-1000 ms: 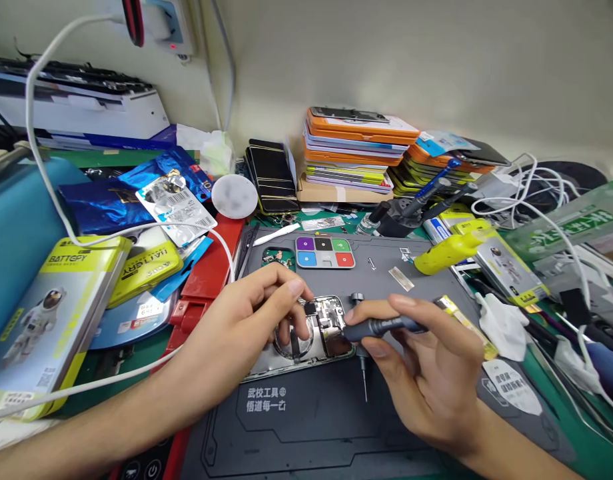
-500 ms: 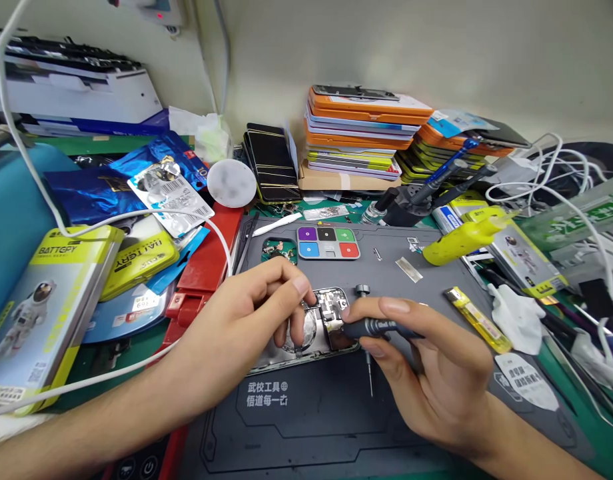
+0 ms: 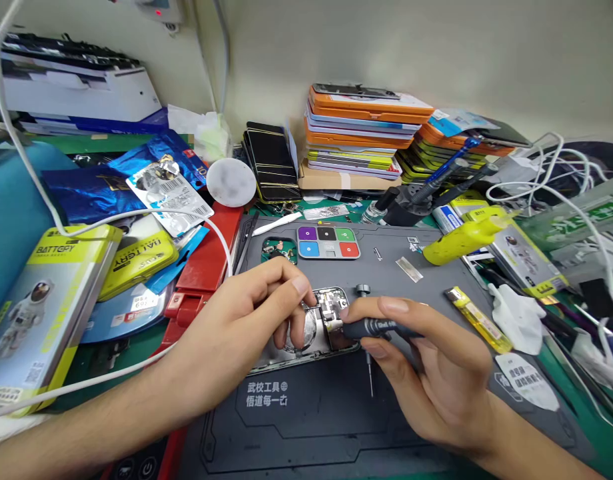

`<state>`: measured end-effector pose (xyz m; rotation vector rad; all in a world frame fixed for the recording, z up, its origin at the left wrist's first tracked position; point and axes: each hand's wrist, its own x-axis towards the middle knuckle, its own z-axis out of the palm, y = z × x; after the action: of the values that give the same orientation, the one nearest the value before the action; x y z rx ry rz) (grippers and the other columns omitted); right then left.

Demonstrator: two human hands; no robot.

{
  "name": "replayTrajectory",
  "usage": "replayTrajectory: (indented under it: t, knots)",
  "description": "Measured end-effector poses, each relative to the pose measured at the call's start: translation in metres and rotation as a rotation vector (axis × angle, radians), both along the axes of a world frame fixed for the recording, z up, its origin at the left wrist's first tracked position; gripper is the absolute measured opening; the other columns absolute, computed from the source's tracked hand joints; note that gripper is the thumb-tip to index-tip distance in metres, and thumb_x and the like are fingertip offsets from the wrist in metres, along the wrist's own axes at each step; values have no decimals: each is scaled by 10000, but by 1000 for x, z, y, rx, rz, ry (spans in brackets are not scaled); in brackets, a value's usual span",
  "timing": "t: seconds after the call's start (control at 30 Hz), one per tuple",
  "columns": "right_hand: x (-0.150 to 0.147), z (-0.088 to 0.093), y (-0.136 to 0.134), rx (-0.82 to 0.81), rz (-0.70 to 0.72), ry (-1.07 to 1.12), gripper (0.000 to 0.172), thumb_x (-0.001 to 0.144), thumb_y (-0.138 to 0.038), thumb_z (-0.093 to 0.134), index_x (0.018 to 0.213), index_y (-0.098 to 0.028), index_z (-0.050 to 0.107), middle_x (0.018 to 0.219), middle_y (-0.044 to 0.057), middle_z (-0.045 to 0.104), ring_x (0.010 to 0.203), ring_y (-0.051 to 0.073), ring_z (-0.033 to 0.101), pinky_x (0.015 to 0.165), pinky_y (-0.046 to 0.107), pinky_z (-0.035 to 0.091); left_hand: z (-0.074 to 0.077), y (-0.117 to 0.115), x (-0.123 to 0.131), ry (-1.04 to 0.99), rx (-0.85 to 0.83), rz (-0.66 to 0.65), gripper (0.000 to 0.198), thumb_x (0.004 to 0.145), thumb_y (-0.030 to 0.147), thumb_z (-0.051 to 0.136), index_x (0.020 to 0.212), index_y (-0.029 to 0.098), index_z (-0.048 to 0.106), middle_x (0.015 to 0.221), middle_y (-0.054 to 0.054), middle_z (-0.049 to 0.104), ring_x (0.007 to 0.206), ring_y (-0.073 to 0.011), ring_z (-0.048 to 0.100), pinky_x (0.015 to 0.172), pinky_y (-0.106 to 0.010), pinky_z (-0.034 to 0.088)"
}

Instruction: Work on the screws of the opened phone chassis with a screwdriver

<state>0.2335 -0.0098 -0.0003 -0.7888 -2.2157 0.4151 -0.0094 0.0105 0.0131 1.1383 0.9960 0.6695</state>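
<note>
A dark work mat [image 3: 336, 420] is spread across the bench, and 武校工具 is printed on it above 悟道每一 and a further character that cannot be made out. At the left, an upright box [image 3: 61, 287] is marked BATTERY and printed with an astronaut figure. The right hand [image 3: 436, 373] is closed, with a dark tool gripped between thumb and forefinger. The left hand [image 3: 266, 310] is held over the phone with its fingers loosely curled; whether anything is pinched in them cannot be told. Behind the mat, orange and pale boxes are piled in a stack [image 3: 356, 137].

The opened phone [image 3: 314, 333] is laid on the mat between the hands, its left part hidden; a silvery ring, a dark block and small metal-coloured parts are exposed inside a pale rim. Bare mat is left along its near edge. On a yellow packet [image 3: 139, 263], BATTERY is printed upside down. Beyond the phone, a tray [image 3: 329, 243] is divided into coloured squares. One end of the dark tool [image 3: 374, 327] is held over the phone's right part. Beneath it, a thin screwdriver [image 3: 370, 373] is seen just beside the phone's right edge.
</note>
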Motion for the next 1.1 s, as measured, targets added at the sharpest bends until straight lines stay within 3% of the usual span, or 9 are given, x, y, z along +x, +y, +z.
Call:
replayTrajectory:
  t: [0.13, 0.43, 0.53, 0.6, 0.7, 0.77, 1.1]
  knots:
    - [0, -1, 2, -19, 30, 32, 938, 765, 78, 573, 1609, -202, 274, 1293, 104, 636, 1186, 54, 656, 1002, 221, 641, 1, -1, -1, -1, -7, -4, 372, 1091, 505, 497, 956, 170, 584, 726, 54, 638, 668, -49, 535, 632, -153, 430]
    - [4, 3, -1, -24, 18, -20, 971, 753, 83, 553, 1624, -195, 228, 1365, 107, 607, 1273, 70, 631, 1095, 249, 615, -1, 0, 1, 29, 7, -29, 408, 1082, 546, 501, 957, 167, 586, 739, 48, 640, 677, -53, 531, 634, -169, 424]
    - [5, 9, 1, 2, 1, -68, 829, 854, -82, 587, 1621, -223, 306, 1280, 75, 631, 1203, 60, 609, 1022, 227, 585, -1, 0, 0, 25, 6, -26, 402, 1080, 540, 510, 946, 169, 586, 732, 55, 634, 671, -47, 526, 634, -162, 424]
    - [5, 14, 2, 15, -13, -125, 727, 938, -205, 526, 1635, -232, 320, 1321, 72, 606, 1257, 50, 570, 1074, 203, 534, -1, 0, -1, 20, 1, -25, 405, 1083, 536, 506, 942, 166, 591, 729, 54, 631, 668, -45, 523, 631, -159, 422]
    - [4, 18, 1, -1, 20, -110, 757, 911, -77, 457, 1641, -220, 318, 1443, 57, 564, 1359, 61, 543, 1177, 229, 485, -1, -1, -3, 9, -6, -25, 401, 1086, 533, 504, 960, 166, 605, 735, 53, 636, 673, -44, 525, 637, -155, 423]
    - [4, 19, -1, 35, 10, -91, 831, 836, 4, 480, 1627, -216, 353, 1389, 60, 587, 1309, 76, 556, 1133, 262, 490, -1, -1, -2, -2, -5, -21, 406, 1086, 538, 503, 958, 165, 604, 745, 50, 642, 683, -45, 531, 646, -156, 427]
    - [4, 19, -3, 89, -39, -131, 869, 793, 50, 520, 1618, -178, 367, 1348, 88, 582, 1326, 75, 549, 1146, 253, 475, -1, -2, -1, -11, -5, -49, 429, 1073, 573, 509, 965, 168, 596, 735, 42, 621, 690, -57, 539, 657, -180, 435]
